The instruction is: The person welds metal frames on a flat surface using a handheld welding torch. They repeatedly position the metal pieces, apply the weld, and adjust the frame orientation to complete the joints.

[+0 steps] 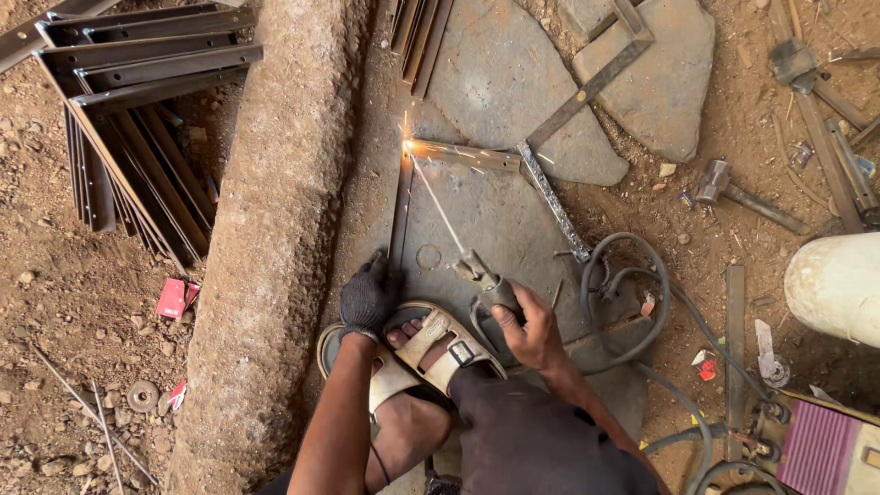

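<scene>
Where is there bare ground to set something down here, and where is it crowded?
Free: the dirt left of the stone ridge, below the stacked angle irons, and the slab inside the frame. Crowded: around the right hand with the electrode holder, cables, hammer and scrap; the gloved left hand pins the frame.

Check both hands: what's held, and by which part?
Right hand grips the welding rod holder by its handle. Gloved left hand presses on the near end of the upright steel bar.
</scene>
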